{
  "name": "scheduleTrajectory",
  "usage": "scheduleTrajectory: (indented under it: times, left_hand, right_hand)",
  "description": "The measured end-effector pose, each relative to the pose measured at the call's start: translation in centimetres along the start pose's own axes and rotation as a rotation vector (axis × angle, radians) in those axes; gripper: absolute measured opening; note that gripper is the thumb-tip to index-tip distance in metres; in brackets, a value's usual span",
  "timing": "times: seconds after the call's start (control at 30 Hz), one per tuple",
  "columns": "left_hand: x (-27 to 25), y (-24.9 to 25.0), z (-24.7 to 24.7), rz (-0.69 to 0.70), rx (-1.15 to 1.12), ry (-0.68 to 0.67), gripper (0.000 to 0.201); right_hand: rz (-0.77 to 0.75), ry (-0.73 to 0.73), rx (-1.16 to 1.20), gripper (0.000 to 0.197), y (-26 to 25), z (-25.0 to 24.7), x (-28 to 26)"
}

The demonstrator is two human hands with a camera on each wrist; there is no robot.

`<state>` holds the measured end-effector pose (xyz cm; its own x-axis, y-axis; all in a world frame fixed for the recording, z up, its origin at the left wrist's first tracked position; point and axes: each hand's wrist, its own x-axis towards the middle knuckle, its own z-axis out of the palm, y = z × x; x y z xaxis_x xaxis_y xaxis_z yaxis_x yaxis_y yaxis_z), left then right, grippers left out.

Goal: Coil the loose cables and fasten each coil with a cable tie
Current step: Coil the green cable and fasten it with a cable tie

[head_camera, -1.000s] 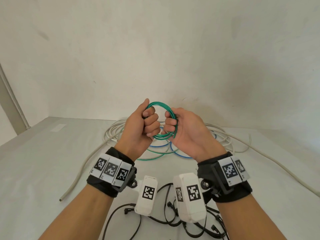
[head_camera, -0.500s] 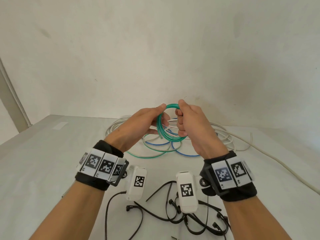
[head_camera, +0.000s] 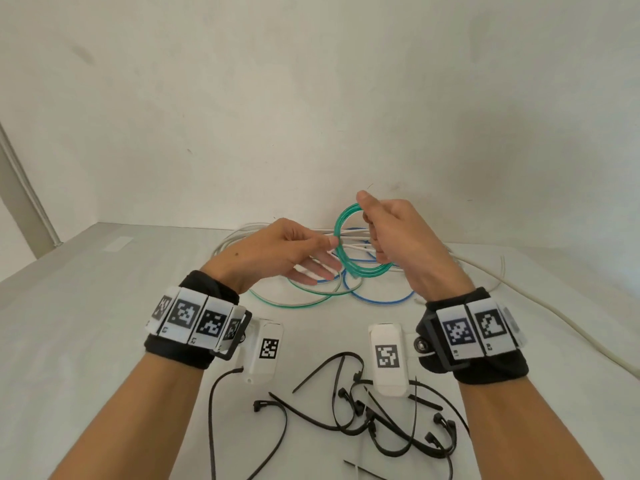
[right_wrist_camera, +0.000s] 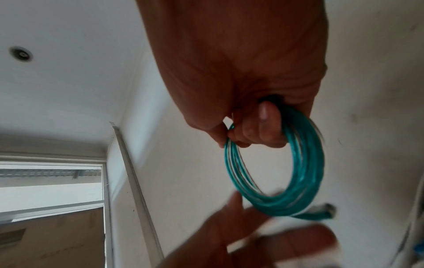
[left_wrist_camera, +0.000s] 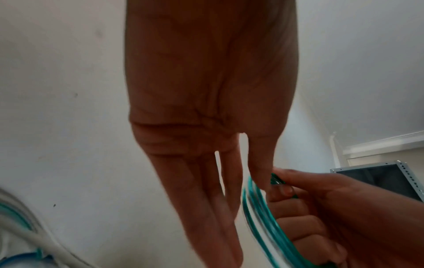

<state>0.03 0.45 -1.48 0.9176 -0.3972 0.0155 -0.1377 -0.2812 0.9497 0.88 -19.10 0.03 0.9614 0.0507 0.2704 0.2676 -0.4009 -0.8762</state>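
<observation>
right hand (head_camera: 398, 237) is gripping the green coil (head_camera: 349, 251) above the bench (head_camera: 86, 323) | left hand (head_camera: 277, 251) is hovering beside it, fingers straight, holding nothing | advice: keep loops pinched while fetching a cable tie (head_camera: 325, 372)

White table (head_camera: 104, 341) meets plain white wall (head_camera: 311, 98) at back. Grey vertical strip (head_camera: 20, 188) runs up wall at far left. Recessed round ceiling light (right_wrist_camera: 20, 54) shows in right wrist view. Grey perforated metal frame (left_wrist_camera: 403, 174) shows at right edge of left wrist view.
</observation>
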Motion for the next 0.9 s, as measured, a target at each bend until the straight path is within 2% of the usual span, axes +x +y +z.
scheduleTrajectory:
  times: [0.2, 0.27, 0.43, 0.9]
  left_hand:
    - [1.7, -2.9, 1.6, -0.222, 0.483, -0.358, 0.018]
    - [2.1, -3.3, 2.7, -0.274, 0.619, -0.423, 0.017]
    - [2.8, -4.2, 4.3, -0.331, 0.799, -0.408, 0.019]
    - [2.6, -4.0, 5.5, -0.315, 0.915, -0.375, 0.018]
  right_hand:
    - [0.052, 0.03, 0.006, 0.039, 0.7, -2.3, 0.4]
    - [0.05, 0.011, 0.01, 0.04, 0.8, -2.0, 0.4]
    - [0.059, -0.039, 0.037, 0.045, 0.6, -1.3, 0.4]
    - [0.102, -0.054, 0.082, 0.045, 0.4, -1.2, 0.1]
